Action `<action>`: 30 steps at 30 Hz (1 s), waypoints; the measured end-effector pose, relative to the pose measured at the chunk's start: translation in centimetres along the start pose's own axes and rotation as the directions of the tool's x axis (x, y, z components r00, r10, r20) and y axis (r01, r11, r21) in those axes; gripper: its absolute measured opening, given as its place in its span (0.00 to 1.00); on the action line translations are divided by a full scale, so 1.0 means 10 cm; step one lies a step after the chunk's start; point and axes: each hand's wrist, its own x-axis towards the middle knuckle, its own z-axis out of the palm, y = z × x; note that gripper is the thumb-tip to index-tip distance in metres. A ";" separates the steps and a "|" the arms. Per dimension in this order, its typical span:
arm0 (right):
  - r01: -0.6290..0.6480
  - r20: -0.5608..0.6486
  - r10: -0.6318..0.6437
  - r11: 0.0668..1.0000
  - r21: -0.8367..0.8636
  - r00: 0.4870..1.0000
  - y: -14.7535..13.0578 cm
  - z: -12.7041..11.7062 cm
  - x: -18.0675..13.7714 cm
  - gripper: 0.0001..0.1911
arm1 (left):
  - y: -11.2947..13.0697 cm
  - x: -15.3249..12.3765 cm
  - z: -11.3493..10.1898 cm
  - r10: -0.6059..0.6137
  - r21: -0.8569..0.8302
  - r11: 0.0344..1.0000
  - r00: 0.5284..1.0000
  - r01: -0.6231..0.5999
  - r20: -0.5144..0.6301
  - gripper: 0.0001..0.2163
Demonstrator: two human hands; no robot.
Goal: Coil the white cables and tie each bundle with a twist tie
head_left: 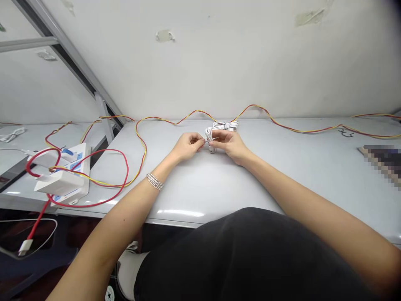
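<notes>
My right hand [231,144] is closed around a small coil of white cable [210,139] held just above the grey table [200,184]. My left hand [189,145] pinches something thin at the coil's left side, too small to name. A silver bracelet [155,181] sits on my left wrist. Just behind the hands lies a second bundled white cable [226,125] with a dark tie around it.
Red and yellow wires [138,133] run along the table's back edge and loop at the left around a white power strip [64,175] with adapters. A red cable with a white plug [26,246] hangs off the left edge. A small black item [345,133] lies far right.
</notes>
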 end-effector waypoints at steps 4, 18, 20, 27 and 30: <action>0.005 -0.006 -0.005 1.000 -0.017 1.000 -0.01 0.00 0.00 0.22 | 0.00 0.01 0.01 -0.003 -0.002 1.000 1.000 0.003 -0.014 0.09; -0.017 0.004 0.017 1.000 -0.009 1.000 -0.04 0.02 -0.02 0.25 | -0.14 0.04 -0.01 0.102 0.065 0.993 0.995 -0.102 -0.001 0.08; -0.020 0.015 0.020 1.000 -0.007 1.000 -0.04 0.02 -0.02 0.24 | -0.16 0.05 -0.01 0.125 0.105 0.987 0.992 -0.123 -0.015 0.08; -0.009 0.005 0.009 1.000 -0.008 1.000 -0.04 0.02 -0.02 0.24 | -0.13 0.02 -0.03 0.209 0.300 0.934 0.978 -0.196 -0.010 0.09; -0.005 0.005 0.005 1.000 -0.020 1.000 -0.03 0.02 -0.01 0.22 | -0.11 0.02 -0.04 0.293 0.391 0.882 0.956 -0.264 -0.015 0.07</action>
